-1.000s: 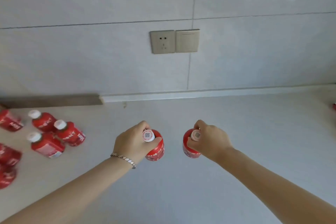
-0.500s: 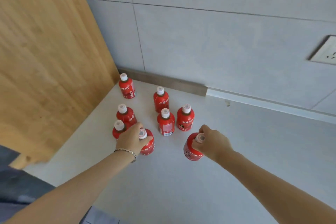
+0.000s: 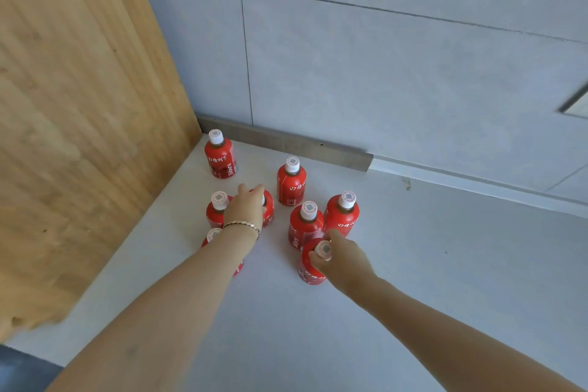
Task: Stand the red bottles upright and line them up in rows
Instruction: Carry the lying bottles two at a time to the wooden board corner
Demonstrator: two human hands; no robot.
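Observation:
Several small red bottles with white caps stand upright on the white counter (image 3: 413, 280) near the corner. My left hand (image 3: 245, 208) grips the top of one bottle (image 3: 269, 210) in the middle of the group, between a bottle (image 3: 216, 212) on its left and the back bottle (image 3: 291, 181). My right hand (image 3: 342, 256) holds the cap of the nearest bottle (image 3: 310, 267), just in front of two bottles (image 3: 305, 226) (image 3: 343, 212). Another bottle (image 3: 220, 154) stands in the far corner. One more bottle (image 3: 213, 237) is partly hidden under my left forearm.
A wooden panel (image 3: 79, 121) rises along the left side of the counter. A grey tiled wall (image 3: 381, 73) with a metal strip (image 3: 286, 145) at its base closes the back. A wall socket's edge (image 3: 576, 103) shows at the right.
My view swung left from the socket to the corner. My left hand moved its bottle farther into the group; my right hand brought its bottle close behind the two right-hand bottles.

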